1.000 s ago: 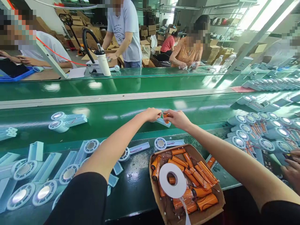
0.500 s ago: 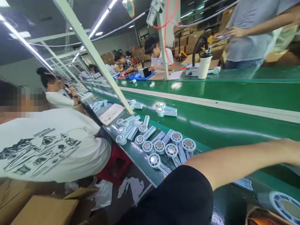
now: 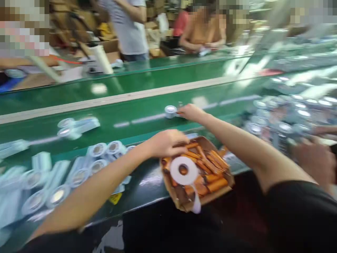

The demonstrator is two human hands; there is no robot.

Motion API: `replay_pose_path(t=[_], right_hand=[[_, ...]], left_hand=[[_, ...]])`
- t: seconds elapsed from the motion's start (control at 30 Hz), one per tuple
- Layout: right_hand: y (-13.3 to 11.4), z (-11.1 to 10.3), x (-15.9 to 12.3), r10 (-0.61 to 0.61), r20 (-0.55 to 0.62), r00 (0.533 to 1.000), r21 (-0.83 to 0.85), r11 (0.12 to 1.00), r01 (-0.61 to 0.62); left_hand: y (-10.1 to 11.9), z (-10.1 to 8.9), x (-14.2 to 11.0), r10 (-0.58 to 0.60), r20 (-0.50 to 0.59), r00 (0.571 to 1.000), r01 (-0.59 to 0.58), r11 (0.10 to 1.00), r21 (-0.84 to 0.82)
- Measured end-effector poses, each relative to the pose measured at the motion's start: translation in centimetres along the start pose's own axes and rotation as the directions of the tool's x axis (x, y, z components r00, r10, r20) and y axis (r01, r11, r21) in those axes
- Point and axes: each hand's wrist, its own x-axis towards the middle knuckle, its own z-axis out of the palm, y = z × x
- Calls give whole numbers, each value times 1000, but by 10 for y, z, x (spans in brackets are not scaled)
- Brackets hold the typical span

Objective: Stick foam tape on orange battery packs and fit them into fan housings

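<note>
My right hand [image 3: 191,112] reaches out over the green belt, its fingers closed at the handle end of a pale blue handheld fan [image 3: 170,111] with a round head. My left hand [image 3: 170,142] is at the far left rim of a cardboard box [image 3: 172,196], fingers curled; whatever is in them is hidden. Inside the box are several orange cylinders [image 3: 217,185] that look like battery cells. On top of them lies a white roll of tape or labels [image 3: 183,170], with a loose tail hanging over the near rim.
Several pale blue fans [image 3: 79,177] lie on the bench to the left, and others [image 3: 79,126] on the belt. A blurred pile of fans [image 3: 284,119] is at right, near another person's hand [image 3: 314,158]. Across the belt are co-workers and a white cup [image 3: 102,59].
The view has swung to the right, bringing the box and both my hands into sight. The left arm, stretched rightward before, now bends over the box.
</note>
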Motion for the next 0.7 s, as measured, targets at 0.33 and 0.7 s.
replay_pose_path(t=[0.33, 0.7], right_hand=[[-42, -78, -149, -75, -49, 996, -157, 985, 66], [-96, 15, -301, -163, 505, 848, 423, 903, -79]], left_hand=[[47, 32, -43, 113, 104, 988, -100, 987, -126], [75, 21, -110, 7, -487, 873, 37, 996, 81]])
